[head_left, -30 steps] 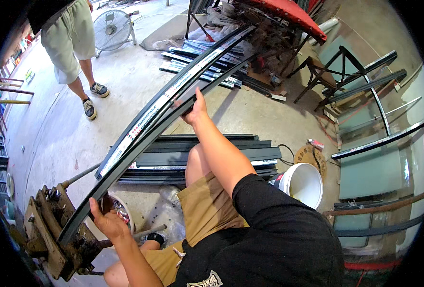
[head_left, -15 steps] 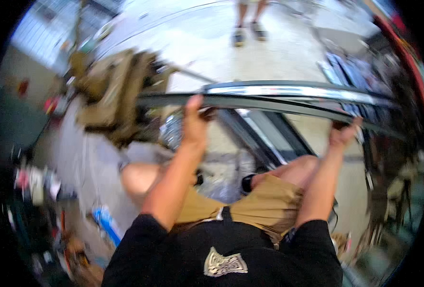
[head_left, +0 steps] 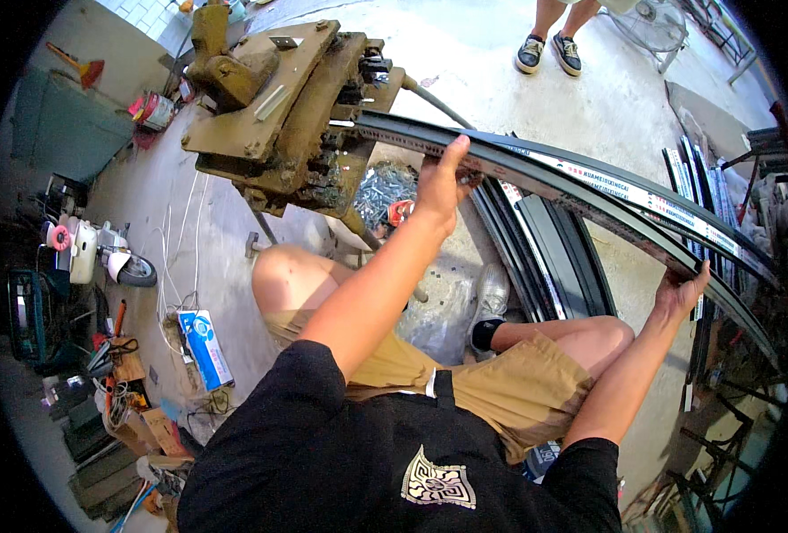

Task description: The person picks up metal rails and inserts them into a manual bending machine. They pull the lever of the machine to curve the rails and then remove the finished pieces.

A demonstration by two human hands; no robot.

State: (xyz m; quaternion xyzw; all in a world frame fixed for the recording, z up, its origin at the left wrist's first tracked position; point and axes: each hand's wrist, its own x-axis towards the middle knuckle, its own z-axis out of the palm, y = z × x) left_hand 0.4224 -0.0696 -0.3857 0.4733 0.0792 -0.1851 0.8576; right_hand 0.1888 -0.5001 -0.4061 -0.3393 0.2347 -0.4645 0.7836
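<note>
My left hand (head_left: 444, 186) is closed round a long dark metal profile (head_left: 572, 188), thumb on top and fingers beneath. Farther right along the bar, my right hand (head_left: 678, 295) grips it from below. The bar's left end meets the side of a brown, greasy punch press (head_left: 278, 133); whether it sits inside a slot I cannot tell. Just behind the bar runs another dark profile (head_left: 652, 197) with a white printed film strip, crossing close to it; what supports it is hidden.
More dark profiles (head_left: 545, 253) lie on the floor beyond my knee, others (head_left: 692, 178) at the right. Metal scraps (head_left: 387, 191) are heaped beside the press. Another person's shoes (head_left: 549, 55) and a fan (head_left: 650, 27) are at the back. A blue-white box (head_left: 205, 349) and cables lie left.
The view has swung, bringing the press closer to the middle. The held profile now slants down to the right, its left end at the press. Both hands keep their grip.
</note>
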